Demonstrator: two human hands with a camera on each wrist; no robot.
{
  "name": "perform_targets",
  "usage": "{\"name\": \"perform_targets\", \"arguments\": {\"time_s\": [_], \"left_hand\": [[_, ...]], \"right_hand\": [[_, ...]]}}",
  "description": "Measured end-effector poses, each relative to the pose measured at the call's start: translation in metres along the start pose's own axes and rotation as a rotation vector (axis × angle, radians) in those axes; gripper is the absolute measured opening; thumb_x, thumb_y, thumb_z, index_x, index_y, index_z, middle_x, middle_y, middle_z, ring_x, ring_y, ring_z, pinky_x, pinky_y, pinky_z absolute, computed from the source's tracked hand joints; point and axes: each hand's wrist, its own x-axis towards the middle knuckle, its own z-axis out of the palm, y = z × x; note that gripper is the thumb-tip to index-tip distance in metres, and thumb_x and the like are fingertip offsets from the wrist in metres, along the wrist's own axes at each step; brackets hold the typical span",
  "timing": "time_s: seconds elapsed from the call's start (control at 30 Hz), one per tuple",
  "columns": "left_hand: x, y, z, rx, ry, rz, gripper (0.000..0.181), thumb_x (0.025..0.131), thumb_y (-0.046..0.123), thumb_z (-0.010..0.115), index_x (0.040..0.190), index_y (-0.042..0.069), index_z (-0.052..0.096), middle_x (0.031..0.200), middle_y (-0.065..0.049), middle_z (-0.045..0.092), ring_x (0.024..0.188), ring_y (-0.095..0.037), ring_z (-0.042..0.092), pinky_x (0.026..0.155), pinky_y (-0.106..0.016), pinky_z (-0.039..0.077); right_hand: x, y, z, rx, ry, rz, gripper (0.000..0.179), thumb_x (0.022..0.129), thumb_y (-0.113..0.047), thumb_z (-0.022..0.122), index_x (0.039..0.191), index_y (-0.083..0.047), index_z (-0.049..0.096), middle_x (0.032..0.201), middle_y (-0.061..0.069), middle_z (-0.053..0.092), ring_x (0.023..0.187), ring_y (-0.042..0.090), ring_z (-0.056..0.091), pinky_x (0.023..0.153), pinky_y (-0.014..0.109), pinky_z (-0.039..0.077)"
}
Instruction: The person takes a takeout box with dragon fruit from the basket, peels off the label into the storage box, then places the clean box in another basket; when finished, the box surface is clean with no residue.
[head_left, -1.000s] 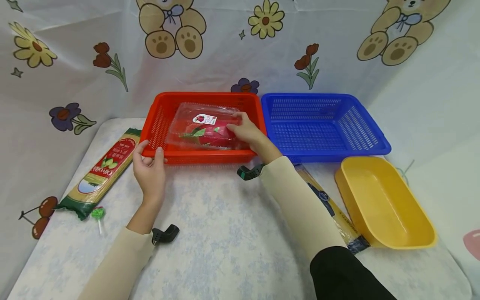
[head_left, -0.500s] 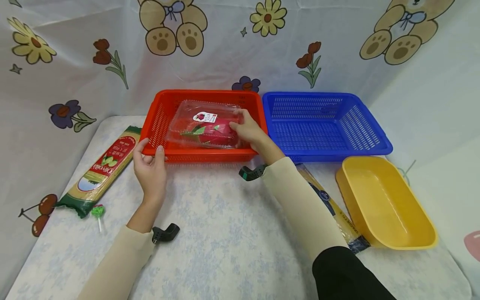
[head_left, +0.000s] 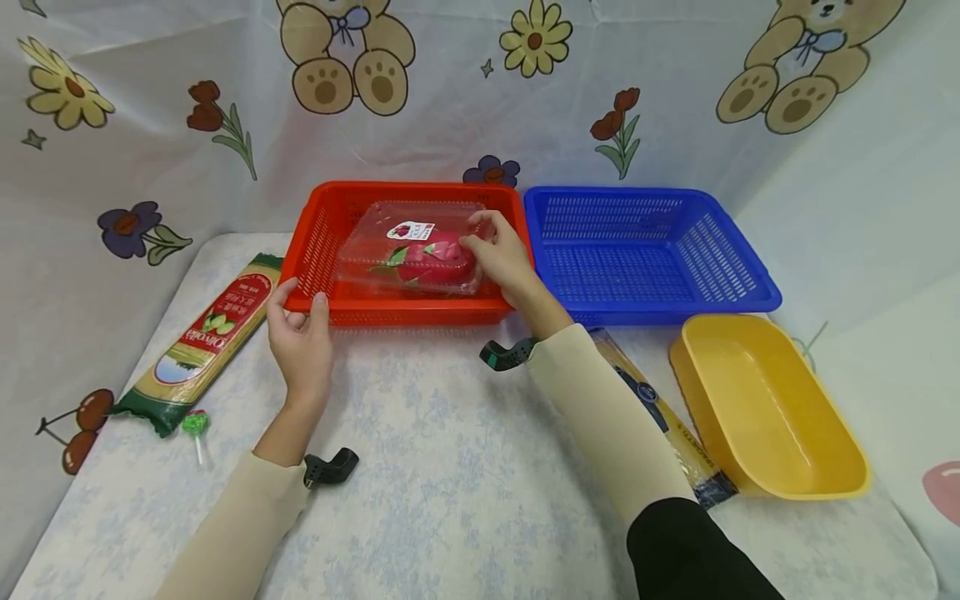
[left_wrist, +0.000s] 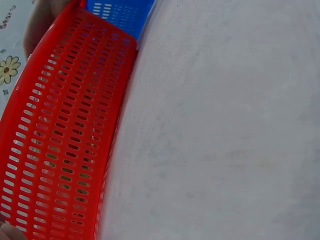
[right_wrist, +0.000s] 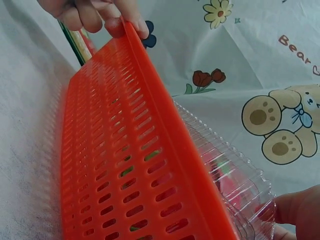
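Observation:
A clear plastic clamshell box (head_left: 367, 262) with a white label (head_left: 410, 231) sits tilted inside the red basket (head_left: 420, 315). Within it shows a pinkish-red fruit (head_left: 442, 262) with green scales, like a dragon fruit. My right hand (head_left: 507, 262) pinches the box's right edge between thumb and fingers; the right wrist view shows the box (right_wrist: 235, 170) rising past the basket rim. At the basket's front left corner, my left hand (head_left: 302, 350) grips the rim, its fingers (right_wrist: 82, 17) visible around it in the right wrist view.
A blue basket (head_left: 652, 315) adjoins the red one on the right. Before it stand a yellow tub (head_left: 780, 417) and a spaghetti packet (head_left: 660, 412), partly under my right sleeve. On the left lie an Olivoila noodle packet (head_left: 202, 346) and a green lollipop (head_left: 196, 423).
My right hand has shifted slightly up and right with the clamshell box, whose right side has risen a little. The left hand stays on the basket rim.

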Motion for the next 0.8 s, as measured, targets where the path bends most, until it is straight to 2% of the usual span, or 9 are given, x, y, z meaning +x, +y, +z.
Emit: {"name": "perform_targets", "arguments": {"time_s": [0.1, 0.23, 0.5, 0.63, 0.8], "left_hand": [[-0.001, 0.000, 0.000, 0.023, 0.002, -0.007, 0.049, 0.101, 0.032, 0.064, 0.146, 0.021, 0.046, 0.105, 0.000, 0.057, 0.077, -0.017, 0.054, 0.077, -0.022, 0.053], [-0.001, -0.001, 0.000, 0.038, 0.006, 0.003, 0.049, 0.101, 0.034, 0.064, 0.145, 0.021, 0.046, 0.096, 0.000, 0.054, 0.072, -0.013, 0.050, 0.072, -0.021, 0.050], [-0.001, -0.001, 0.001, 0.061, 0.029, 0.017, 0.048, 0.101, 0.034, 0.064, 0.145, 0.021, 0.047, 0.085, 0.000, 0.049, 0.069, -0.012, 0.047, 0.064, -0.019, 0.045], [-0.001, -0.002, 0.002, 0.075, 0.039, 0.003, 0.048, 0.102, 0.034, 0.063, 0.145, 0.022, 0.047, 0.085, 0.001, 0.048, 0.068, -0.012, 0.045, 0.064, -0.018, 0.045], [-0.004, 0.003, 0.003, 0.093, 0.057, -0.007, 0.047, 0.103, 0.032, 0.062, 0.146, 0.019, 0.047, 0.083, 0.002, 0.046, 0.067, -0.011, 0.042, 0.063, -0.018, 0.042]], "right_hand": [[-0.002, 0.000, 0.000, 0.009, 0.020, -0.012, 0.030, 0.101, -0.021, 0.064, 0.129, -0.020, 0.053, 0.074, 0.006, 0.047, 0.049, 0.019, 0.049, 0.055, 0.035, 0.053], [-0.002, -0.001, -0.002, 0.016, 0.064, -0.029, 0.027, 0.100, -0.019, 0.064, 0.126, -0.020, 0.056, 0.082, 0.006, 0.046, 0.054, 0.017, 0.046, 0.054, 0.026, 0.046], [-0.007, -0.002, -0.009, 0.127, 0.132, -0.088, 0.024, 0.096, -0.015, 0.065, 0.119, -0.019, 0.060, 0.083, 0.006, 0.047, 0.053, 0.015, 0.043, 0.051, 0.024, 0.042], [-0.013, -0.005, -0.012, 0.219, 0.148, -0.089, 0.022, 0.096, -0.015, 0.064, 0.117, -0.021, 0.060, 0.088, 0.007, 0.049, 0.053, 0.016, 0.043, 0.049, 0.023, 0.044], [-0.025, -0.014, -0.019, 0.287, 0.185, -0.056, 0.023, 0.096, -0.016, 0.065, 0.116, -0.026, 0.061, 0.100, 0.008, 0.051, 0.072, 0.018, 0.051, 0.063, 0.025, 0.052]]}}
